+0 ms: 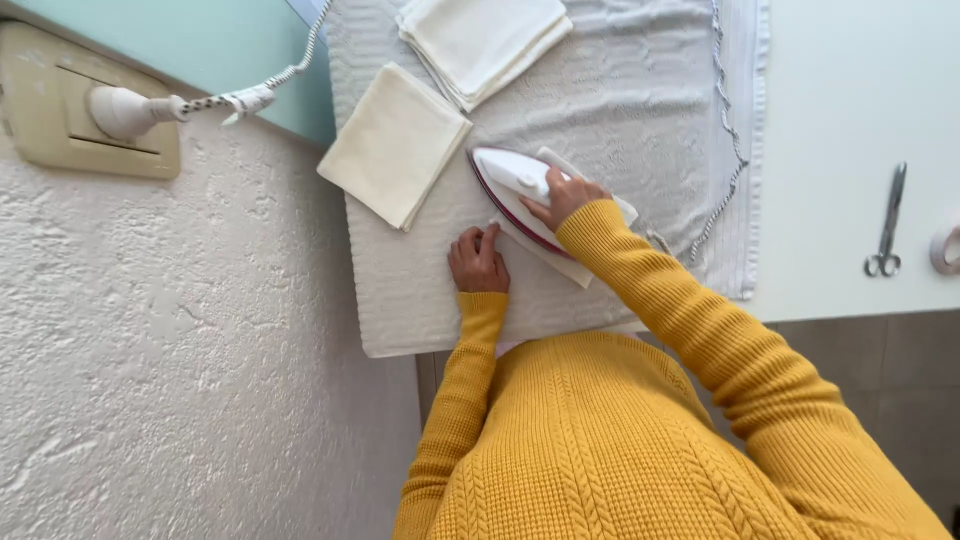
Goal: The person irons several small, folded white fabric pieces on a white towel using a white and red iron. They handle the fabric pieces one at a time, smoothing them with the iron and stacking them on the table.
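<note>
My right hand [562, 196] grips the handle of a white iron [508, 185] with a dark red rim, pressed flat on a folded cream cloth [570, 264]. My left hand [479, 260] rests fingers-down on the corner of that cloth, just left of the iron. Both arms wear mustard knitted sleeves. A folded cream cloth [394, 144] lies to the upper left of the iron, and a stack of folded cream cloths [483, 42] sits at the far edge.
A white towel [640, 110] covers the white table [850, 120]. The iron's braided cord [728, 140] runs along the towel's right side; a plug [130, 110] sits in a wall socket at left. Scissors [886, 226] and a tape roll [946, 248] lie right.
</note>
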